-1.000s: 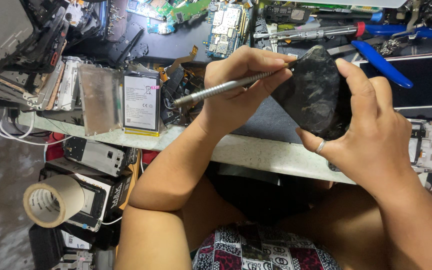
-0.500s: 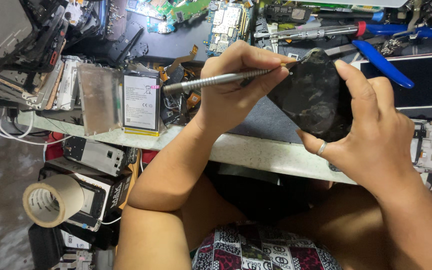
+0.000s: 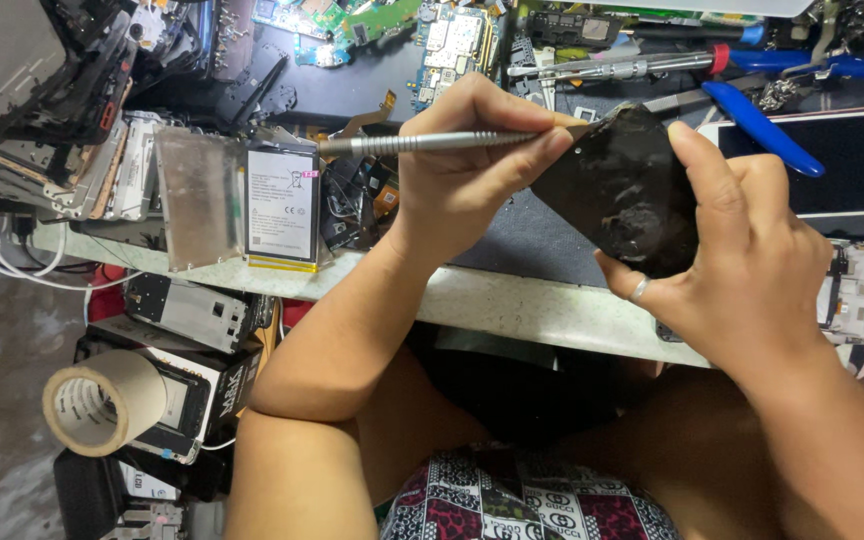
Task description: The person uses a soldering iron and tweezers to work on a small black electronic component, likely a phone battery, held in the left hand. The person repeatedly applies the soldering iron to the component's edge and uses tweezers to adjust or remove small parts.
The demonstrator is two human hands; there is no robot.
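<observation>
Black panel (image 3: pixel 620 190) between hands; tool (image 3: pixel 432 142) touching.

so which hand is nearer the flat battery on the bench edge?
Left. The left hand, gripping a metal tool, sits just right of the battery. The right hand holds the black phone part, farther right.

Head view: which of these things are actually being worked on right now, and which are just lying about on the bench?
In use:
left hand, gripping a slim metal tool
right hand, holding the black phone part that the tool tip meets

Lying about:
flat battery
circuit boards
blue-handled pliers
white tablet
tape roll
</observation>
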